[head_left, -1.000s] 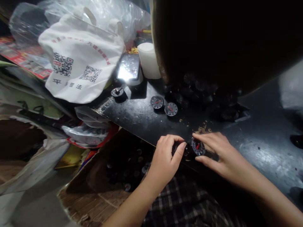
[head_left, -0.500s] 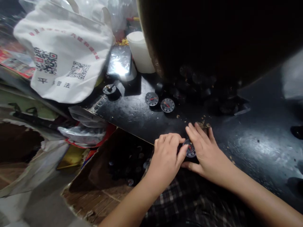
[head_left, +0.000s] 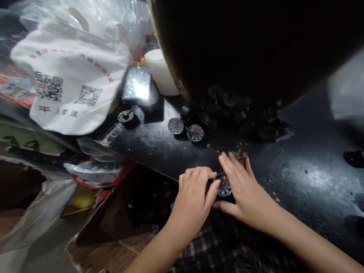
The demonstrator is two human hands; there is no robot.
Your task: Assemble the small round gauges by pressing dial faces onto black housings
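A small round dial gauge (head_left: 224, 187) with a dark face and red needle is held at the near edge of the black table. My left hand (head_left: 196, 193) closes on its left side, the thumb over the rim and the fingers curled behind. From the right, my right hand (head_left: 241, 185) cups the gauge, its longer fingers stretched along the far side and the thumb below. The right palm covers part of the dial. Two similar gauges, one on the left (head_left: 176, 126) and one on the right (head_left: 195, 133), lie face up farther back.
A black round part (head_left: 126, 116) stands near the lit phone-like screen (head_left: 138, 83) and a white cylinder (head_left: 162, 72). A white cloth bag (head_left: 71, 76) lies at left. Below the table edge is a cardboard box (head_left: 99, 242) with dark parts. A large dark shape (head_left: 250, 45) hangs overhead.
The view has shifted slightly, so everything sits a little lower and farther left. Both hands keep their places around the gauge, and slightly more of its face shows.
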